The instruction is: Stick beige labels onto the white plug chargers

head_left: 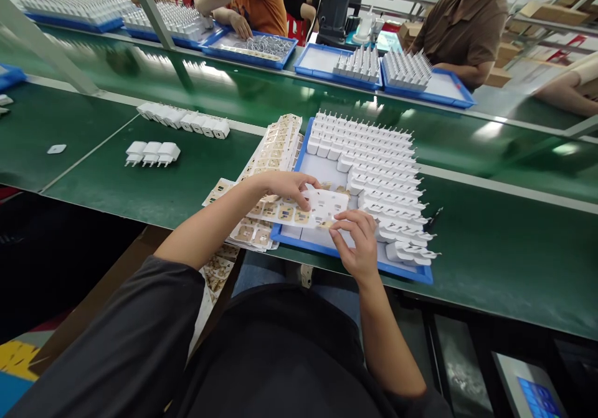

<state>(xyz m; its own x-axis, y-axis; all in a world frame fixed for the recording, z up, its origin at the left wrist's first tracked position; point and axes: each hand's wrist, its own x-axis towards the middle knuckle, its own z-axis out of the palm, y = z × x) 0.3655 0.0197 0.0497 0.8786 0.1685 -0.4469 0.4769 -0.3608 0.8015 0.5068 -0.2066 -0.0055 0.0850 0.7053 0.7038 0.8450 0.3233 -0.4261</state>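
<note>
My left hand [284,187] presses a label sheet [322,206] with small tan stickers, held over the near left part of a blue tray [406,273]. My right hand [357,240] pinches at the sheet's right edge with its fingertips. The tray holds several rows of white plug chargers [378,169], prongs pointing right. More sticker sheets [275,150] lie stacked just left of the tray, some under my left forearm.
On the green belt at left sit three white chargers [152,153] and a longer row [184,119]. Across the belt, other people work at blue trays [430,85] of chargers. A screen [537,396] glows at bottom right.
</note>
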